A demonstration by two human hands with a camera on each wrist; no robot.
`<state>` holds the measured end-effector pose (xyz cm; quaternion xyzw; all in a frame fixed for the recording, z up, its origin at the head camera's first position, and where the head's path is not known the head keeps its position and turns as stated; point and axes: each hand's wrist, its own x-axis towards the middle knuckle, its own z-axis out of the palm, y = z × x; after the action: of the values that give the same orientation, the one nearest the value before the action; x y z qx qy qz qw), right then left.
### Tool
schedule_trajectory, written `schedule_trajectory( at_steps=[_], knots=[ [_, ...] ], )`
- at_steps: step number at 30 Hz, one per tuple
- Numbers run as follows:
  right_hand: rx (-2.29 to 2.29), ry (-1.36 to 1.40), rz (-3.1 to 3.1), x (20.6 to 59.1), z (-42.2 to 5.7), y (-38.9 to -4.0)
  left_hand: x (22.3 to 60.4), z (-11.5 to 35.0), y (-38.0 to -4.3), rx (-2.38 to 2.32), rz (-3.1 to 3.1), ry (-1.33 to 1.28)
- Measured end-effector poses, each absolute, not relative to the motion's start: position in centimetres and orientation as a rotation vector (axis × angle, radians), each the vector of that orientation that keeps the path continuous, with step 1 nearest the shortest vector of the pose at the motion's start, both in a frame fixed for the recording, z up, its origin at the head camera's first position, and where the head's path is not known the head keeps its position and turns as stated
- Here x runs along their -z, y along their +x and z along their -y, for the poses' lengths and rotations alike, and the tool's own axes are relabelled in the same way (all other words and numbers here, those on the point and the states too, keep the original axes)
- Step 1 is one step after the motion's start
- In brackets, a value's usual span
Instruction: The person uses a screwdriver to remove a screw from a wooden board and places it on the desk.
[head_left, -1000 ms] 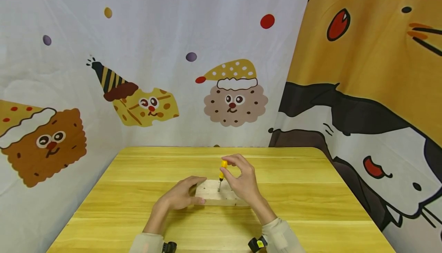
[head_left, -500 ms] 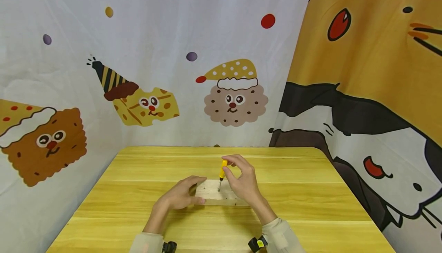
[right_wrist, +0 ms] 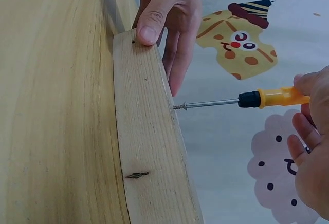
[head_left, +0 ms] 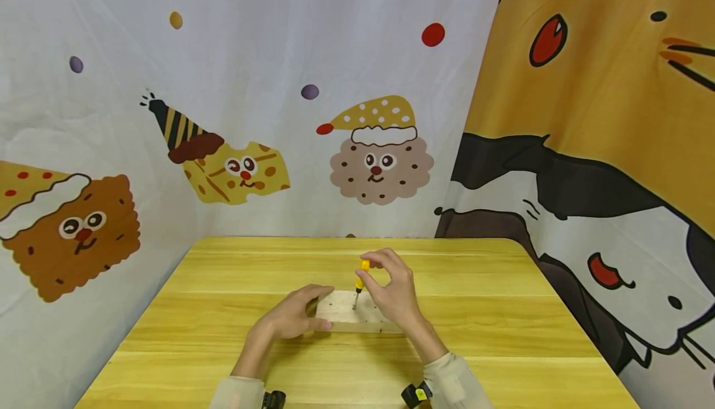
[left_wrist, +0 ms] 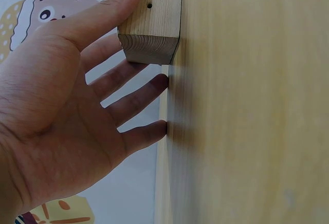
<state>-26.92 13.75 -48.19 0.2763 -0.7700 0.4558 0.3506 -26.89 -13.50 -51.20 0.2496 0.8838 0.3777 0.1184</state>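
Observation:
A pale wooden block point(head_left: 341, 311) lies on the table in front of the person. My left hand point(head_left: 293, 314) grips its left end, the thumb on the near side and fingers at the far side. The right hand point(head_left: 395, 288) pinches the yellow handle of a screwdriver point(right_wrist: 281, 96) between thumb and fingers. The screwdriver stands nearly upright, leaning slightly right at the top. Its tip meets a screw point(right_wrist: 180, 106), which sticks out of the block's top face with part of its thread showing. In the left wrist view, the left thumb lies on the block's side near a small hole.
The wooden table point(head_left: 223, 272) extends around the block on all sides. A printed cloth point(head_left: 268, 55) with cartoon figures hangs behind it and along both sides. Several small dark holes mark the block's top, and a dark knot point(right_wrist: 137, 174) shows on its near side.
The right thumb and fingers have shifted slightly on the screwdriver handle, whose top leans a little further right. The left hand and the block stay in place.

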Motion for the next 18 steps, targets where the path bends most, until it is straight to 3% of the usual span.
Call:
schedule_trajectory(
  at_steps=[18],
  knots=[
    [-1.268, 0.733, 2.025, 48.0, -13.81, -26.51, 51.05, 13.5, -26.76, -1.1, -2.589, 0.708]
  ],
)
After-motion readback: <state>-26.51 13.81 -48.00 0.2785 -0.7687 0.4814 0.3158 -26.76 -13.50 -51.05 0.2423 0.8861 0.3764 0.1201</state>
